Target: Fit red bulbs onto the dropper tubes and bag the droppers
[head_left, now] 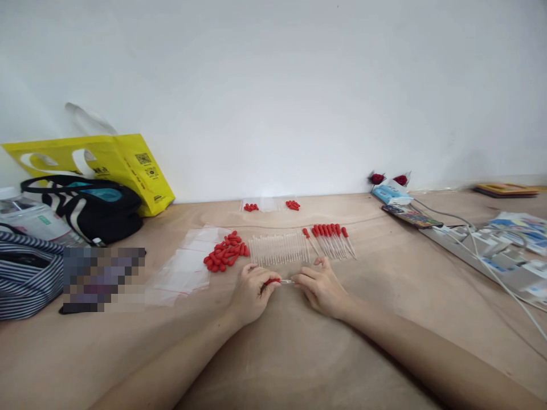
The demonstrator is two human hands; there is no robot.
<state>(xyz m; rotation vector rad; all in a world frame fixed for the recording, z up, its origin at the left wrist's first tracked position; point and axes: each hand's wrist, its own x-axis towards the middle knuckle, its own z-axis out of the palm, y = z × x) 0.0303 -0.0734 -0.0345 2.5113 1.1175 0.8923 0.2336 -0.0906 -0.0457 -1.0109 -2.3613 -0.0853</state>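
Observation:
My left hand [251, 291] is closed on a red rubber bulb [272, 281]. From the other side, my right hand [321, 289] pinches a clear dropper tube [287, 281] that lies in line with the bulb; the tube's end is at the bulb's mouth, and I cannot tell how deep it sits. Beyond my hands lies a row of clear dropper tubes [277, 248]. To its right are several droppers with red bulbs [331, 239], one of them [311, 240] apart from the group. A pile of loose red bulbs [225, 251] is left of the row.
Clear zip bags [182, 267] lie beside the bulb pile. More red bulbs [293, 205] rest near the wall. At left stand a yellow bag [141, 171], a black bag [102, 208] and a striped bag [32, 279]. Power strips [487, 256] with cables and a tissue pack [391, 193] are at right.

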